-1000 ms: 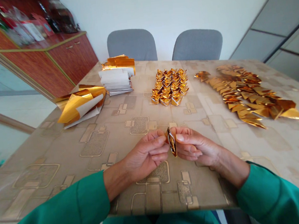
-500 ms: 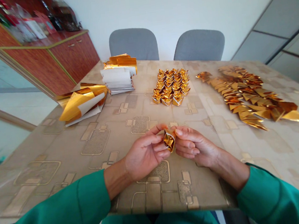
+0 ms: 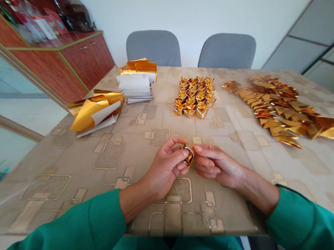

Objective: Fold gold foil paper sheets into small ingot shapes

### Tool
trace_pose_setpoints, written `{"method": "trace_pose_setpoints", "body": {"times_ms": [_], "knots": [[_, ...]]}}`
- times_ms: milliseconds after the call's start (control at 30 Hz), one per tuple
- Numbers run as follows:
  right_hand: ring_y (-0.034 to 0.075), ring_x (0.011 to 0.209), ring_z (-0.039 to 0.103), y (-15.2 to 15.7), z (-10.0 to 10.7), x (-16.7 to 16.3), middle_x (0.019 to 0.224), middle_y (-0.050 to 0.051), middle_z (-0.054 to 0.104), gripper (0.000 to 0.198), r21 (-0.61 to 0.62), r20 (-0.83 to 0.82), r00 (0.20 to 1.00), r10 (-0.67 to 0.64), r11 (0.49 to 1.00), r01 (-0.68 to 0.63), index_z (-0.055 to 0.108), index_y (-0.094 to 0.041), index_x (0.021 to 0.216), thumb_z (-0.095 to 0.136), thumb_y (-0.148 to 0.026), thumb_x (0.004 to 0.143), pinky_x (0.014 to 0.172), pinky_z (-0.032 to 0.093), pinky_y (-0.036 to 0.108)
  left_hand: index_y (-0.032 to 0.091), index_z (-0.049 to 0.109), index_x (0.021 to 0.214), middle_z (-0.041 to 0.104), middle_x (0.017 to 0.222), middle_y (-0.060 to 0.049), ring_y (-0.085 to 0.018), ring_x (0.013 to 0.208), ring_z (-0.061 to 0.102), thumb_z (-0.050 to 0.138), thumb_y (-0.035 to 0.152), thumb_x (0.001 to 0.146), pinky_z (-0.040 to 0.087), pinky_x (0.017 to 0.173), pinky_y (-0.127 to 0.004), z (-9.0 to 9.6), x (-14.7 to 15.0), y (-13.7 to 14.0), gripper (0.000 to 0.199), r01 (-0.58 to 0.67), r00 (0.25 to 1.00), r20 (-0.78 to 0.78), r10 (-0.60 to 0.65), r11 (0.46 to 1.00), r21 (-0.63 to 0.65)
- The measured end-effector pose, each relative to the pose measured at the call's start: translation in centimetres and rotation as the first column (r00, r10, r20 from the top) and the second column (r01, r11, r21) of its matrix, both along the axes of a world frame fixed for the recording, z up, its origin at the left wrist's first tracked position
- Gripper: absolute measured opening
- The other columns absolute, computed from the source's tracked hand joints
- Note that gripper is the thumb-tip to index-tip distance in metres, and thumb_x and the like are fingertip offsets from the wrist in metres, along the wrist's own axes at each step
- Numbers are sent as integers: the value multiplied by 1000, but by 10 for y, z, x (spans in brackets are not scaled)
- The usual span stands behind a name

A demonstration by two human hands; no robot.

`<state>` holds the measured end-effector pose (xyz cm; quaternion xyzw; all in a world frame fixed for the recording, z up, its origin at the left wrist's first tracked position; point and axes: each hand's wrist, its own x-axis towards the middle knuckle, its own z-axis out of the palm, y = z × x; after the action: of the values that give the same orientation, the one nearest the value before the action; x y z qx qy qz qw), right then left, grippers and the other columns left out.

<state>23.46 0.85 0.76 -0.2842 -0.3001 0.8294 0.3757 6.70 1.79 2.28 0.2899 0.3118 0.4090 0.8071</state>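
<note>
Between my hands, above the near part of the table, is a small folded gold foil paper ingot. My left hand grips its left side, the thumb pressed on the foil. My right hand pinches its right edge between thumb and forefinger, the other fingers curled in. Part of the ingot is covered by my left fingers. Farther back stand several finished-looking gold paper ingots in tight rows. To the right spreads a pile of folded gold paper pieces.
A stack of folded gold and white paper stands at the back left, with loose gold sheets beside it. Two grey chairs are beyond the patterned table. A red-brown cabinet stands at the left.
My left thumb has moved onto the ingot and presses its side, covering more of it. The ingot looks narrower and turned. The whole view has shifted slightly.
</note>
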Motion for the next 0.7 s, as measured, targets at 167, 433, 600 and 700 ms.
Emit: {"method": "trace_pose_setpoints", "body": {"times_ms": [167, 433, 600, 700], "knots": [[4, 34, 18, 0, 1, 0, 42, -12, 39, 30, 31, 50, 998, -49, 998, 48, 51, -19, 69, 69, -37, 85, 36, 19, 18, 17, 58, 90, 54, 63, 6, -3, 51, 42, 78, 15, 71, 36, 51, -16, 0, -3, 3, 27, 9, 1000, 10, -8, 999, -37], [3, 35, 18, -2, 2, 1, 43, -12, 35, 40, 54, 37, 998, -49, 997, 47, 45, -18, 61, 68, -39, 87, 37, 19, 18, 17, 61, 93, 59, 72, 3, -6, 59, 50, 79, 17, 71, 43, 59, -20, 0, -5, 3, 28, 86, 992, 97, -82, 996, -38], [4, 38, 18, -2, 0, -1, 45, -12, 35, 35, 46, 45, 998, -39, 998, 37, 49, -18, 65, 69, -38, 86, 38, 19, 18, 18, 61, 93, 60, 76, 2, -9, 66, 55, 78, 16, 69, 44, 61, -21, -2, -5, 2, 29, 90, 996, 10, -90, 996, 1], [4, 40, 18, -1, -1, -1, 46, -12, 33, 31, 42, 53, 998, -27, 999, 25, 52, -18, 69, 69, -37, 86, 39, 18, 18, 18, 59, 89, 60, 75, 3, -9, 66, 55, 78, 15, 68, 43, 60, -21, -5, -4, 1, 28, 55, 996, -72, -53, 998, 21]]}}
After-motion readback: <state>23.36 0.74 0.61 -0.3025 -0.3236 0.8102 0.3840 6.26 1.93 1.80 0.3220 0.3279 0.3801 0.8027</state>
